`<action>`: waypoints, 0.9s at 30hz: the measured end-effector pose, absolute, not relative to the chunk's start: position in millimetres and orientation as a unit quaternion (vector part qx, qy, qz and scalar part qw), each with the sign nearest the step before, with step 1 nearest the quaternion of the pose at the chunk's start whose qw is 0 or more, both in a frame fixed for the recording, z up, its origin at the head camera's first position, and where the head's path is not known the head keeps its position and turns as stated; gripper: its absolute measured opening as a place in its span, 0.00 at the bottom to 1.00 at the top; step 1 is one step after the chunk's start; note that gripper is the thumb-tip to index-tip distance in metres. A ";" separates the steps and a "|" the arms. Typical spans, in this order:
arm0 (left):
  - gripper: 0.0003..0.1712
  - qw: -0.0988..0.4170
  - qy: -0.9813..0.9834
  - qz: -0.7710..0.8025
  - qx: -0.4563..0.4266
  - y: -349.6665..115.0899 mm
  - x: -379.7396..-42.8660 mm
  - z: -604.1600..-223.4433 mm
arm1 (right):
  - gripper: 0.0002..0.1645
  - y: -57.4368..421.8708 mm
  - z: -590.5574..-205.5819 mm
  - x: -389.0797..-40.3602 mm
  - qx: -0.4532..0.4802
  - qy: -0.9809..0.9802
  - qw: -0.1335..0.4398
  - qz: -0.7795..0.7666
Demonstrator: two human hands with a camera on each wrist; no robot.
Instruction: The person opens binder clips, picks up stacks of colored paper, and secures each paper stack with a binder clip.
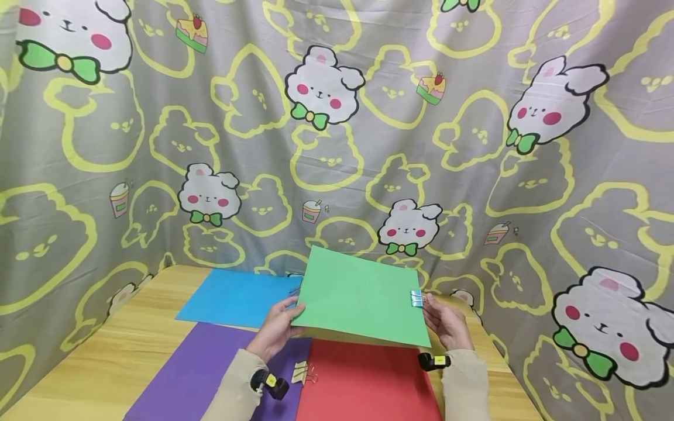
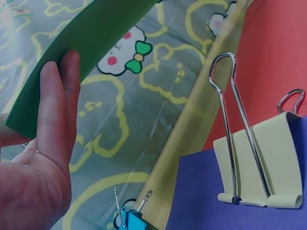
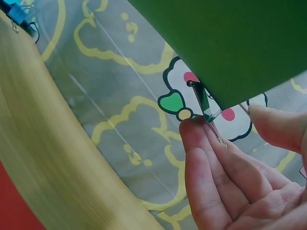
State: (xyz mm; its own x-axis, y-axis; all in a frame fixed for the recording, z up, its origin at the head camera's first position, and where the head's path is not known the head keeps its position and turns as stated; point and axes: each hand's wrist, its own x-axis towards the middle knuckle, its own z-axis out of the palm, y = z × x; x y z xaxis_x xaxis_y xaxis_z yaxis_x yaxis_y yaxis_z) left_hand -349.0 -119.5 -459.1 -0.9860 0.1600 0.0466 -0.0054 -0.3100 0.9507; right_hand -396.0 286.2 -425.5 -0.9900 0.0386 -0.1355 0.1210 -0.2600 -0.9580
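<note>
A green sheet (image 1: 363,292) is held up above the table, tilted toward the head camera. My left hand (image 1: 279,327) grips its left edge, thumb on the upper face and fingers (image 2: 53,110) beneath. At the sheet's right edge sits a blue binder clip (image 1: 416,298). My right hand (image 1: 447,321) pinches this clip by its wire handles, with thumb and fingers on either side in the right wrist view. Below the sheet, a cream binder clip (image 2: 259,163) bites the edge where a purple sheet (image 1: 184,368) meets a red sheet (image 1: 368,380).
A blue sheet (image 1: 226,298) lies at the back left of the wooden table (image 1: 63,374). Another blue binder clip (image 2: 134,221) shows low in the left wrist view. Behind the table hangs a grey patterned curtain (image 1: 337,158).
</note>
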 end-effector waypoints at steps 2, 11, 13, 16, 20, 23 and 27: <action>0.35 0.051 0.586 0.806 0.065 -119.3 -349.0 -458.9 | 0.16 286.3 -425.6 -396.0 0.066 0.607 0.025 -0.792; 0.32 0.047 0.588 0.805 0.062 -118.0 -349.6 -459.9 | 0.15 286.1 -425.9 -395.7 0.067 0.607 0.026 -0.791; 0.32 0.047 0.587 0.806 0.063 -118.0 -349.5 -459.6 | 0.15 286.0 -426.1 -395.7 0.067 0.608 0.024 -0.791; 0.32 0.050 0.587 0.806 0.066 -118.4 -349.0 -458.9 | 0.15 285.8 -426.5 -396.0 0.066 0.609 0.023 -0.790; 0.33 0.051 0.585 0.806 0.072 -119.1 -349.0 -459.1 | 0.15 285.3 -426.8 -396.6 0.067 0.609 0.017 -0.790; 0.34 0.051 0.586 0.806 0.072 -119.4 -349.7 -459.7 | 0.16 285.3 -426.7 -396.6 0.064 0.612 0.015 -0.788; 0.32 0.049 0.590 0.804 0.064 -119.5 -350.9 -460.8 | 0.14 285.5 -426.2 -396.0 0.058 0.615 0.019 -0.786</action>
